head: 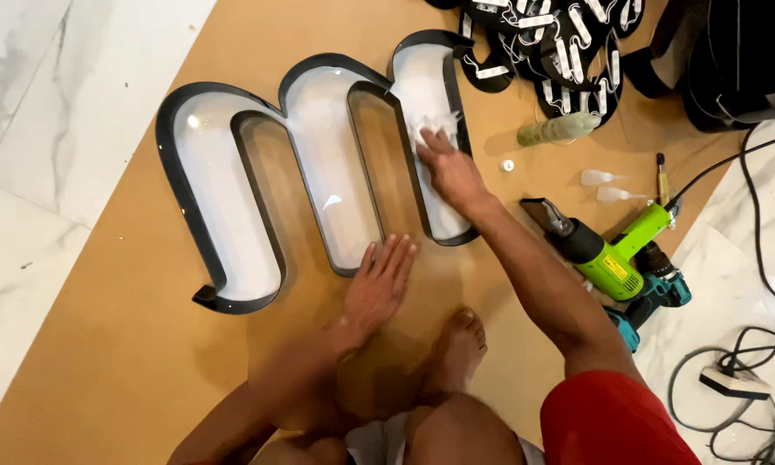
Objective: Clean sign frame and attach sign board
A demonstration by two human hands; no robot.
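Right hand [453,175] pressing a white cloth [437,127] inside the letter shell [172,164], fingers closed on it, left hand [377,288] open, flat on the board [103,344], heat gun [607,254] beside.

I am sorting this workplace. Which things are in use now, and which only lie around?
In use: large black-walled, white-faced sign letter; white cloth wad under right hand; left hand on brown board.
Lying about: green heat gun; teal drill; clear glue bottles.

We count one large black-rimmed letter shell [319,164], one crumpled white cloth [435,125], two power tools, a green heat gun [607,254] and a teal drill [659,293], two small clear nozzle tips [607,185], one greenish bottle [558,129], and one white cap [508,165].
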